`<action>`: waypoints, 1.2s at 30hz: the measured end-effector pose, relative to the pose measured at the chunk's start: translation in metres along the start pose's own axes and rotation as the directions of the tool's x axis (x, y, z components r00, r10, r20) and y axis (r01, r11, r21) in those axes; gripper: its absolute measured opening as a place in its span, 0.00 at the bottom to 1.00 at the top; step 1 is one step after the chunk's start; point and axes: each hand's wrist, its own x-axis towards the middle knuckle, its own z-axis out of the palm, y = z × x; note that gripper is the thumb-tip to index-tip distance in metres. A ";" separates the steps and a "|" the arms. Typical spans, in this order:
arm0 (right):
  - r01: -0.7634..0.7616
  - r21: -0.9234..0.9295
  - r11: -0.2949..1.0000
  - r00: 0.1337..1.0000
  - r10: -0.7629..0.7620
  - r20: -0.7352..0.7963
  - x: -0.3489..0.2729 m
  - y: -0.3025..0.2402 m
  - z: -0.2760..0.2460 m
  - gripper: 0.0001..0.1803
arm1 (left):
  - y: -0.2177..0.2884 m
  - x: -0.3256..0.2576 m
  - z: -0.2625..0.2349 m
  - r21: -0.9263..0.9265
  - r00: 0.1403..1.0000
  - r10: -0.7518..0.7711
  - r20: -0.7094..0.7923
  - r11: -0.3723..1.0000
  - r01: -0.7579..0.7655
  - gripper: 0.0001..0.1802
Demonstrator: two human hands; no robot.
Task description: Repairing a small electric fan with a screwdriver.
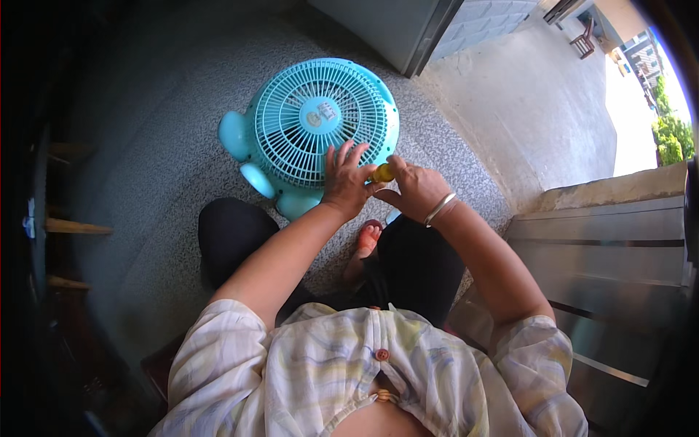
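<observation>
A turquoise electric fan (318, 115) lies on the floor before me, its round slatted grille facing up and a label on its hub. My left hand (346, 182) rests at the grille's near right edge, fingers spread over the slats and its thumb side close to the tool. In my right hand (416, 188) is a yellow-handled screwdriver (382, 173), held at the near right rim of the fan. Its shaft and tip are hidden by my hands, so I cannot see what it touches. A light bangle (440, 209) circles my right wrist.
My knees, in dark trousers (237, 237), flank the near side of the fan. Speckled floor (444, 156) surrounds it. A door (386, 29) stands at the back, paved ground (524, 95) lies beyond, and grey metal panels (597, 262) stand on the right.
</observation>
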 end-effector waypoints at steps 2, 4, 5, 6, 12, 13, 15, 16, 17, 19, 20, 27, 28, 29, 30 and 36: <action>0.252 0.011 0.968 0.964 -0.249 -0.094 -0.018 0.013 -0.009 0.21 | 0.028 -0.005 -0.003 -0.022 0.998 0.002 -0.064 1.000 -0.003 0.23; 0.234 -0.023 0.972 0.953 -0.234 -0.194 0.031 0.003 0.017 0.19 | -0.022 0.015 -0.014 0.016 0.993 0.098 -0.061 0.995 -0.097 0.22; 0.242 -0.074 0.968 0.953 -0.251 -0.168 0.030 0.009 0.024 0.17 | -0.017 0.009 -0.010 -0.029 0.995 0.087 -0.057 0.996 -0.089 0.22; 0.247 -0.054 0.968 0.951 -0.253 -0.176 0.027 0.007 0.022 0.14 | -0.015 0.002 -0.005 -0.042 0.994 0.095 -0.052 0.994 -0.097 0.23; 0.054 -0.132 0.990 0.960 -0.087 -0.264 0.027 -0.011 0.013 0.22 | -0.019 0.007 -0.006 -0.068 0.994 0.101 -0.038 0.992 -0.103 0.24; 0.048 -0.124 0.991 0.961 -0.080 -0.264 0.026 -0.011 0.015 0.22 | -0.016 0.009 -0.007 -0.102 0.997 0.062 -0.039 0.993 -0.066 0.24; 0.014 -0.156 0.988 0.954 -0.060 -0.294 0.023 -0.015 0.017 0.22 | -0.010 0.012 -0.004 -0.148 0.997 0.029 -0.077 0.988 -0.040 0.20; 0.005 -0.141 0.990 0.967 -0.041 -0.252 0.020 -0.019 0.014 0.22 | -0.009 0.013 -0.002 -0.113 0.995 0.001 -0.096 0.994 -0.012 0.17; 0.003 -0.134 0.991 0.968 -0.036 -0.250 0.021 -0.019 0.013 0.22 | -0.009 0.015 0.000 -0.078 0.993 -0.026 -0.115 0.997 0.017 0.14; -0.021 0.016 1.000 0.985 0.023 -0.169 0.026 -0.011 0.010 0.21 | -0.006 0.018 0.003 -0.020 0.993 -0.016 -0.117 1.000 0.014 0.10; 0.056 0.053 0.997 0.988 -0.048 -0.145 0.027 -0.005 0.007 0.18 | -0.007 0.019 0.003 -0.009 0.992 0.001 -0.123 1.000 -0.002 0.11; 0.215 -0.234 0.948 0.969 -0.237 -0.071 0.022 -0.006 0.006 0.16 | -0.019 0.012 -0.002 -0.012 0.990 0.113 -0.079 0.993 -0.114 0.16; 0.216 -0.281 0.935 0.959 -0.258 -0.121 0.022 -0.007 0.013 0.16 | -0.020 0.011 -0.001 0.001 0.987 0.131 -0.091 0.991 -0.132 0.18; 0.216 -0.328 0.920 0.944 -0.282 -0.169 0.022 -0.007 0.018 0.16 | -0.020 0.011 -0.001 0.014 0.984 0.148 -0.103 0.989 -0.148 0.21; 0.170 -0.311 0.935 0.951 -0.238 -0.195 0.023 -0.008 0.016 0.16 | -0.016 0.007 -0.009 0.044 0.989 0.144 -0.022 0.989 -0.143 0.29; 0.104 -0.149 0.983 0.975 -0.130 -0.177 0.028 0.010 0.019 0.16 | -0.036 0.001 -0.009 0.077 0.976 0.216 -0.009 0.974 -0.215 0.35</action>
